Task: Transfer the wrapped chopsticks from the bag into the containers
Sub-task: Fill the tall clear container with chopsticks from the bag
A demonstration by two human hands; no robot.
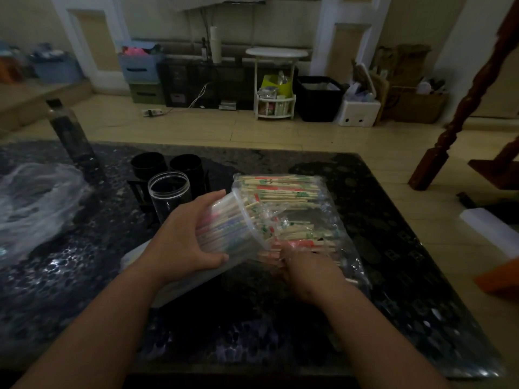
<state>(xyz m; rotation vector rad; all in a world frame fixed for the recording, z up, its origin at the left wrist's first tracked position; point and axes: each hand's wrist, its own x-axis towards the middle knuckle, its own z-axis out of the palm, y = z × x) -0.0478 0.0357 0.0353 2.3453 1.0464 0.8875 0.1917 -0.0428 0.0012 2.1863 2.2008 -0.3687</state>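
Dark speckled stone made up the table (84, 276), with a cluttered room beyond. At its centre the left hand (185, 234) gripped a clear jar (238, 217), fingers and thumb wrapped round its wall, tilted with its mouth toward 3 o'clock and already well filled. The bag (341, 240) lay just beside that mouth, wrapped chopsticks (280, 189) stacked inside. The right hand (311, 270) sat at the bag's 6 o'clock edge, fingers curled on a few sticks, tips partly hidden. Those sticks looked light and stiff, their wrappers probably slick, so a small bundle pinched near one end should slide in straightest. An empty jar (168, 192) stood at 11 o'clock.
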